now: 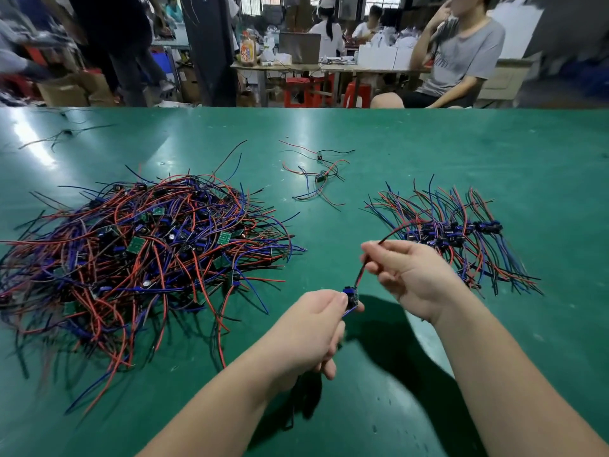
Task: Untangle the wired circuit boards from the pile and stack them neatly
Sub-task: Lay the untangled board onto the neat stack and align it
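Observation:
A large tangled pile of small green circuit boards with red, blue and black wires (145, 255) lies on the left of the green table (412, 153). On the right, a tidy row of stacked wired boards (458, 232) has its wires fanned out both ways. My left hand (316, 328) pinches one small circuit board (350, 296) above the table, its blue wires running under the fingers. My right hand (408, 275) pinches that board's red and black wire pair (361, 275), which arcs on past my fingers toward the stack.
Two loose wired boards (319, 176) lie near the table's middle back. A few stray wires (62, 135) sit at the far left. Beyond the far edge a seated person (458, 57), red stools (309, 90), cardboard boxes and other workers are in view.

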`<state>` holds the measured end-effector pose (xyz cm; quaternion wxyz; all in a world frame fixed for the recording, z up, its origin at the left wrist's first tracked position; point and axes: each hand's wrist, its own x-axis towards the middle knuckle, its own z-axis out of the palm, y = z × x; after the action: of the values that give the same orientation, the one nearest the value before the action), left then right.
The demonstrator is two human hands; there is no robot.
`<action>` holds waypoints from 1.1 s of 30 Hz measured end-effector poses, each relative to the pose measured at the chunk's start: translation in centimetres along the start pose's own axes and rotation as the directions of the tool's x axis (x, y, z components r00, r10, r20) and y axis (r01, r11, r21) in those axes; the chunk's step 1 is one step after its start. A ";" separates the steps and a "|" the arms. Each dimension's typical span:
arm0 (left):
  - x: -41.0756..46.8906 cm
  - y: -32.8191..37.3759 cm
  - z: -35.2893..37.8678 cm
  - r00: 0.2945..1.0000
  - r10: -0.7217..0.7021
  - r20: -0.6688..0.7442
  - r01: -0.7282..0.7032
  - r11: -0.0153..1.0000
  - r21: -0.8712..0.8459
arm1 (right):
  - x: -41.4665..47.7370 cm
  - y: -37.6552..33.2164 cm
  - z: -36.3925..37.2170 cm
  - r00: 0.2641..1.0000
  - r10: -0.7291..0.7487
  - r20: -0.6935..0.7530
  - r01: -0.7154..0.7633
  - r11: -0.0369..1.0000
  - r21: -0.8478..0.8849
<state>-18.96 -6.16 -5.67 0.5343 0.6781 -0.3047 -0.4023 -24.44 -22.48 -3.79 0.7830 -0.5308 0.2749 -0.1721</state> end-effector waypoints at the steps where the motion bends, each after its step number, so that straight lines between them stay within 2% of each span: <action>1: -0.1 -0.1 0.0 1.000 0.009 0.014 -0.010 1.000 0.029 | 0.2 -0.4 -0.5 0.999 -0.006 -0.052 0.010 0.997 0.077; 3: -0.1 -0.1 0.0 0.999 0.009 0.041 -0.011 0.998 0.066 | 0.4 -1.2 -1.6 0.989 -0.019 -0.146 0.048 0.980 0.192; 5: -0.1 -0.1 0.1 0.998 0.007 0.058 -0.013 0.996 0.090 | 0.5 -1.5 -2.3 0.979 -0.054 -0.196 0.098 0.970 0.224; 10: 0.0 0.0 0.0 0.999 0.012 0.049 -0.018 0.990 0.137 | 0.7 -1.3 -2.3 0.973 -0.143 -0.182 0.182 0.957 0.224; 17: 0.1 -0.1 -0.5 1.000 -0.001 -0.001 0.001 0.955 0.297 | 0.7 -1.7 -3.1 0.970 -0.022 -0.243 0.078 0.972 0.222; 21: 0.1 -0.3 -1.1 0.997 0.047 -0.054 -0.012 0.852 0.524 | 0.9 -1.7 -3.4 0.973 0.017 -0.230 0.047 0.962 0.267; 23: 0.2 -0.4 -1.1 0.996 0.055 -0.066 -0.007 0.820 0.572 | 0.9 -1.7 -3.4 0.974 0.039 -0.225 0.025 0.961 0.275; 30: 0.0 -0.3 -1.0 0.998 0.042 -0.042 -0.011 0.823 0.568 | 1.3 -1.6 -3.4 0.948 0.172 -0.267 -0.110 0.966 0.234; 33: 0.1 -0.5 -0.9 0.999 0.029 -0.032 -0.008 0.855 0.518 | 1.5 -1.4 -3.4 0.944 0.163 -0.286 -0.085 0.960 0.266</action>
<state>-18.13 -5.68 -6.13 0.3422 0.8015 -0.3977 -0.2870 -25.32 -26.33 -3.80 0.8010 -0.3762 0.4018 -0.2354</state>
